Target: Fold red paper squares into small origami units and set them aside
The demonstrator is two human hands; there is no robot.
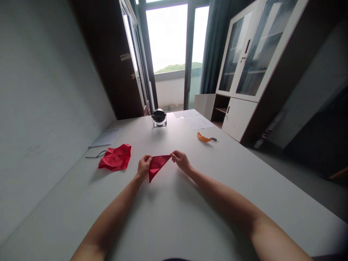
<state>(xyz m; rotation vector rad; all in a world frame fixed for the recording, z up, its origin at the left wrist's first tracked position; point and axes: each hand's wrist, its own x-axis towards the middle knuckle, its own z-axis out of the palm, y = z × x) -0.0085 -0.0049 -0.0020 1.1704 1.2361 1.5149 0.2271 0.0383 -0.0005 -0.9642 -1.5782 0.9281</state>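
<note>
A folded sheet of red paper (157,165), roughly a triangle, is held up a little above the white table (174,217). My left hand (144,166) pinches its left corner, thumb over the top. At the far right tip, the fingers of my right hand (181,160) are closed on the paper's point. The lower corner hangs free toward me. To the left of my hands lies a second red sheet (115,158), unfolded and marked with many creases.
An orange folded paper piece (203,137) lies at the right beside a round cable hole (214,140). A small round black device on a stand (159,117) is at the back. White sheets (199,121) and a black cord (95,156) also lie on the table. The wall borders the left.
</note>
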